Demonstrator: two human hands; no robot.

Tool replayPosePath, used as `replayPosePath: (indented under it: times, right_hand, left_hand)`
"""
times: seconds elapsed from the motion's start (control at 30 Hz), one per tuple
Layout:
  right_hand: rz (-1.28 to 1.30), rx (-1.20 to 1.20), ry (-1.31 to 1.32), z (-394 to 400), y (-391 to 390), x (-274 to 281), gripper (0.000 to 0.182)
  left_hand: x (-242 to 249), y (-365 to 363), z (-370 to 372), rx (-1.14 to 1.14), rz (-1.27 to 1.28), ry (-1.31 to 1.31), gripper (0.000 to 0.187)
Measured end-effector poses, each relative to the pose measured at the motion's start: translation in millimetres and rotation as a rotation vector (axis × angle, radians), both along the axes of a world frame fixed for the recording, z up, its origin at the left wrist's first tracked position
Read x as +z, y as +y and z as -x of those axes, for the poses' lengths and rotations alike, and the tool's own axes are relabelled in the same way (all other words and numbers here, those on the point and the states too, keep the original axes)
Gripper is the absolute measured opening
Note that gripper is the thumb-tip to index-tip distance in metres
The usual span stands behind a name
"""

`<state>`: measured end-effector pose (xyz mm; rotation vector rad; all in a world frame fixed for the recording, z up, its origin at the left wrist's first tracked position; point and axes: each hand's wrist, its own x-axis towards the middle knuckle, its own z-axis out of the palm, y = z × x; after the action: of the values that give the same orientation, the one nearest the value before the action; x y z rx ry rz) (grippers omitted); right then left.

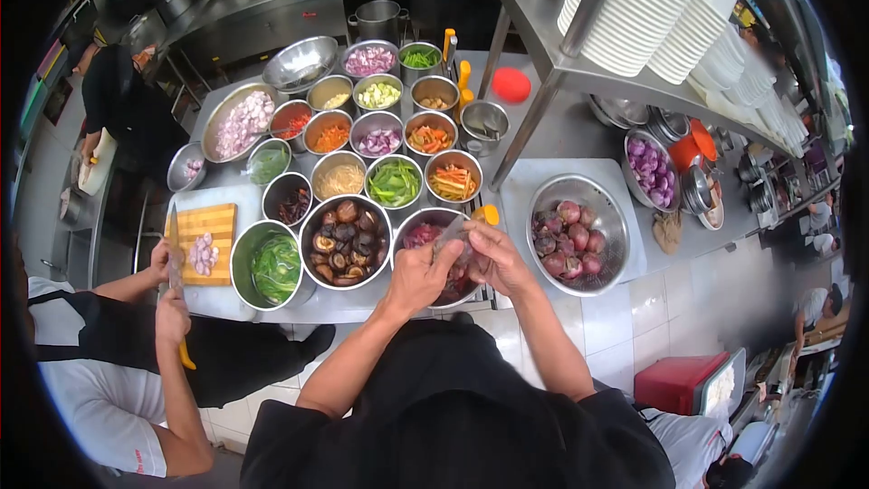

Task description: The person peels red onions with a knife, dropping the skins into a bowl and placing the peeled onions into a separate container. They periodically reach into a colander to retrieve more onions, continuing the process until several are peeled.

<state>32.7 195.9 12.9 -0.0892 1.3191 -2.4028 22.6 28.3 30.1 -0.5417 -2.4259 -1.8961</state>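
Both my hands are close together above a metal pot (419,234) of reddish onion pieces. Fingers of my left hand (422,273) are closed on a small knife (450,234), whose blade points up and looks blurred. My right hand (496,258) is closed too, its fingertips pinched beside the blade; what they hold is too hidden to name. To the right, a perforated steel colander (579,288) holds unpeeled red onions (566,237). On the left of my hands stands a pot of dark mushrooms (345,240).
At the left a co-worker holds a knife (175,244) over a cutting board (224,217) with chopped onion. Several metal pots of cut vegetables stand ahead. A steel shelf (552,72) with stacked white dishes rises at the right, near a bowl of peeled onions (650,170).
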Motion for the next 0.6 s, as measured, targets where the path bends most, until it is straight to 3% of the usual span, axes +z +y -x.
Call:
replayPosePath:
  times: [0.07,0.2,0.33,0.4,0.5,0.6]
  right_hand:
    - [-0.031,-0.167,-0.013,-1.8,-4.9,-2.5,0.035]
    - [0.025,-0.364,-0.066,-0.7,-17.5,-9.9,0.028]
    - [0.035,-0.545,-0.160,10.8,-14.2,-18.2,0.035]
    - [0.037,-0.483,-0.151,10.4,-9.4,-14.4,0.040]
    - [0.095,-0.449,-0.254,12.7,-0.9,-19.0,0.046]
    - [0.132,-0.320,-0.232,14.9,11.3,-33.4,0.051]
  left_hand:
    - [0.5,0.8,0.5,0.068,0.099,0.009,0.037]
    - [-8.4,7.4,-4.8,0.037,0.025,-0.088,0.041]
    - [-17.6,13.5,-17.8,0.004,0.132,0.079,0.034]
    - [-16.8,14.5,-18.9,0.023,0.079,0.184,0.037]
    - [-18.1,5.1,-15.8,0.044,0.059,0.031,0.042]
    - [-9.2,-9.0,-8.5,0.068,0.212,-0.109,0.051]
